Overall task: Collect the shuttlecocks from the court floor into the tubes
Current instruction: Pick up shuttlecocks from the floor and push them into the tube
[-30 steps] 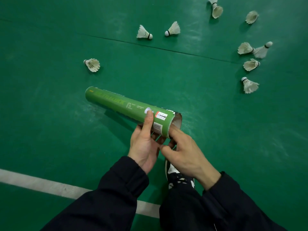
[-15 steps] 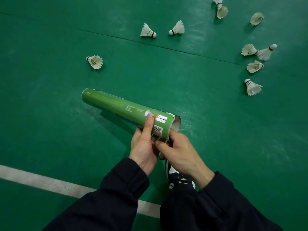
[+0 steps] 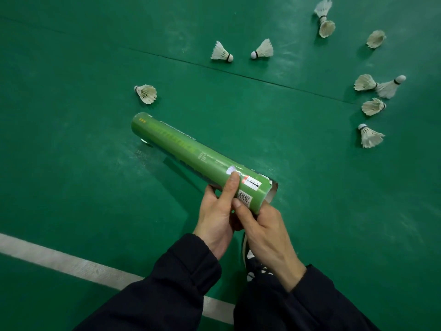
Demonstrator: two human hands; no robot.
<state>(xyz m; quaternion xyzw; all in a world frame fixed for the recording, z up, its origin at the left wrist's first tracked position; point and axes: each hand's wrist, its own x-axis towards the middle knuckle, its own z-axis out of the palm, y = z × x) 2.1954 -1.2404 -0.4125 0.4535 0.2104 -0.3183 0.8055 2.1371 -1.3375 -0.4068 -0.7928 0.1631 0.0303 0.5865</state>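
Observation:
A long green shuttlecock tube (image 3: 186, 149) slants above the court floor, its open end (image 3: 272, 192) toward me and its far end pointing up-left. My left hand (image 3: 218, 216) grips it from below near the open end, thumb lying across the label. My right hand (image 3: 260, 225) holds the same end, thumb on the barcode. Several white shuttlecocks lie on the floor: one (image 3: 146, 93) just beyond the tube's far end, two (image 3: 220, 52) (image 3: 262, 50) further back, and several at the right (image 3: 371, 136) (image 3: 373, 106).
A white court line (image 3: 59, 261) crosses the green floor at lower left. A thin seam (image 3: 238, 72) runs across the mat behind the tube. A black-and-white shoe (image 3: 248, 256) shows beneath my right wrist. More shuttlecocks sit at the top right (image 3: 325, 27) (image 3: 375, 39).
My right hand has slid up from under the open end and now wraps the tube's near end. The tube's far end has dipped a little toward the floor.

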